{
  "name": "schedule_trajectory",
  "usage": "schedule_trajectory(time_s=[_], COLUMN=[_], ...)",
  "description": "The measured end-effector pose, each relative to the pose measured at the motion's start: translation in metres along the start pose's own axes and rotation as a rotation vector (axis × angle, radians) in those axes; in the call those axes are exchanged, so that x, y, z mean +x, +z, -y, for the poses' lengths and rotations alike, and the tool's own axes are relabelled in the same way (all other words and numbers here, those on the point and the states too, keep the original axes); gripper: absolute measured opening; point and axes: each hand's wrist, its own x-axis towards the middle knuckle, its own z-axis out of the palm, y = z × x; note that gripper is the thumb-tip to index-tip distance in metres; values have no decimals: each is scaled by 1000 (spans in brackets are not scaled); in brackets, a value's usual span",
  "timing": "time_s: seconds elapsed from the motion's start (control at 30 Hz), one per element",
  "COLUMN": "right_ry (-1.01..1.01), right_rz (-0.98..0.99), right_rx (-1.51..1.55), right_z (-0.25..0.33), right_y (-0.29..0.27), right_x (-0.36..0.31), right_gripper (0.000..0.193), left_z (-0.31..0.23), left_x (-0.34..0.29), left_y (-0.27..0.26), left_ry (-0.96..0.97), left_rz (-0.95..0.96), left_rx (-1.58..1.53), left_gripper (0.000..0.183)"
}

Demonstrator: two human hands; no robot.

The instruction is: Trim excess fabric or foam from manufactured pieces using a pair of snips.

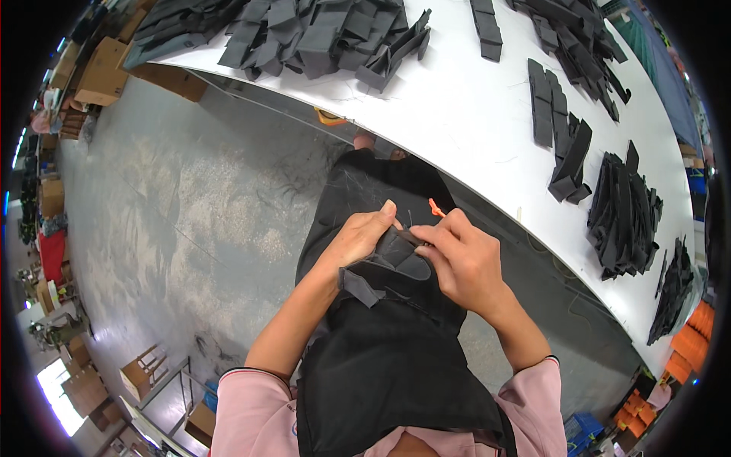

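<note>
My left hand [360,238] is closed on a folded black fabric strip [364,283] over my lap, with the thumb side up. Part of the strip hangs below the hand in a loose flap. My right hand [466,259] pinches a small tool at the strip's upper edge. An orange end [435,207] of this tool sticks out above the fingers. Its dark tip lies against the fabric beside my left fingertips, and its exact kind is hidden by my grip. Beneath both hands is a black apron [381,350] with loose thread bits on it.
A white table [457,99] curves along the front and right. On it lie a large heap of black fabric strips [320,38], smaller strips [567,152] and a stacked bundle [624,217]. Cardboard boxes [103,72] stand far left. Orange items [691,335] are at the right rim.
</note>
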Motion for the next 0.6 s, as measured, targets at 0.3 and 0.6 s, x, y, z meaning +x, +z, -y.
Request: schedule_trajectory(time_s=[0.3, 0.6], right_ry=[152, -52], right_rz=[-27, 231], right_rx=[168, 42], right_z=[-5, -6], right_y=[3, -18], right_x=[-4, 5], right_gripper=[26, 27], left_z=[-6, 0], left_x=[-7, -7], left_y=[-1, -12], left_ry=[46, 58], left_rz=[24, 96], left_rx=[68, 178], left_gripper=[53, 47])
